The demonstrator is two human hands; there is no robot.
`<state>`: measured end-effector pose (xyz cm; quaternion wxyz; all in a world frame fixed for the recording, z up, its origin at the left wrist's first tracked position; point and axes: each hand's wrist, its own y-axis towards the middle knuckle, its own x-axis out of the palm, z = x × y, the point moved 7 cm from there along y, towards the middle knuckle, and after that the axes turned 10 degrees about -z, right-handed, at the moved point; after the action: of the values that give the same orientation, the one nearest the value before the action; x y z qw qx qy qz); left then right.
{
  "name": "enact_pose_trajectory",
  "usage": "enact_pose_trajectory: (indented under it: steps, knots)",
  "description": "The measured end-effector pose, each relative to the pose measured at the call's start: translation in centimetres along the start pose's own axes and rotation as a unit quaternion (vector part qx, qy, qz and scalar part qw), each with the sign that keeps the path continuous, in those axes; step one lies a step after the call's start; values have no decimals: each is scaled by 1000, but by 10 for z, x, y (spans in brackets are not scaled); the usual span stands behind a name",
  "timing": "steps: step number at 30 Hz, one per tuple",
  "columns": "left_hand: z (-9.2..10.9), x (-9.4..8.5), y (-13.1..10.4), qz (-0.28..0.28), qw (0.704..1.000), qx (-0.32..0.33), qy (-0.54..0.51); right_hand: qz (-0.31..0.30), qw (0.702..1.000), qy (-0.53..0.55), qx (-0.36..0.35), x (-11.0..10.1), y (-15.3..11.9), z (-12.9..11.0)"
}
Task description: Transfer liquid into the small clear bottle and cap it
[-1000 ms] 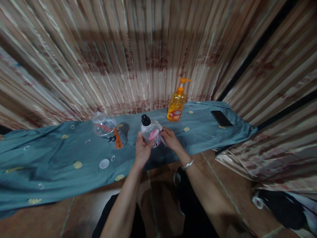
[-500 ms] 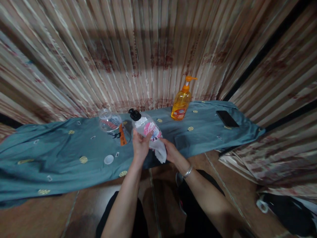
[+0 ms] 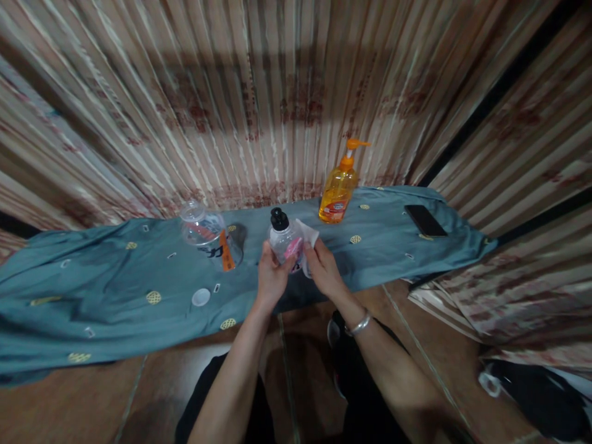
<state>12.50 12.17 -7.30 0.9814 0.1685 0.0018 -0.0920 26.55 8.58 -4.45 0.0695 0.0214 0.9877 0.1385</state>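
Observation:
My left hand (image 3: 274, 275) is closed round a clear bottle (image 3: 280, 242) with a black cap and a pink label. The bottle leans slightly, cap end away from me, above the cloth-covered table. In my right hand (image 3: 324, 265) is a white tissue (image 3: 307, 233), pressed against the bottle's right side. My fingers and the tissue hide much of the label and the bottle's lower part. To the left stands a clear plastic jar (image 3: 213, 237) with an orange and black label, its mouth uncovered. A round white lid (image 3: 201, 297) lies in front of it.
An orange pump bottle (image 3: 337, 196) stands at the back, right of my hands. Farther right lies a black phone (image 3: 425, 221). A green patterned cloth (image 3: 115, 308) covers the narrow table. Pleated curtains (image 3: 277, 111) hang close behind it.
The bottle has moved slightly right and turned more upright, its cap now nearer the middle. The tissue has gone from the bottle's lower end up to its right side.

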Motion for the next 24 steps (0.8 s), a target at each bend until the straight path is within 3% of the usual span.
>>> enact_pose_trajectory:
  steps: [4, 6, 13, 15, 19, 20, 22, 24]
  knots:
    - [12, 4, -1, 2, 1000, 6, -23, -2, 987, 99, 123, -8, 10, 46]
    - [17, 1, 1, 8, 999, 11, -34, 2, 980, 133, 150, -10, 12, 64]
    - [16, -3, 8, 33, 998, 9, -62, -33, 945, 236, 223, 17, 6, 82]
    - [14, -4, 9, 37, 997, 5, -69, -55, 922, 295, 243, 31, 2, 80]
    - [8, -7, 9, 35, 997, -8, -70, -108, 837, 452, 289, 58, -10, 74]
    - [7, -8, 9, 34, 997, -11, -67, -116, 827, 464, 295, 62, -12, 72]
    - [3, -11, 9, 33, 998, -13, -59, -115, 838, 445, 294, 62, -14, 72]
    - [-1, -14, 9, 35, 998, -12, -47, -93, 877, 382, 276, 55, -13, 75]
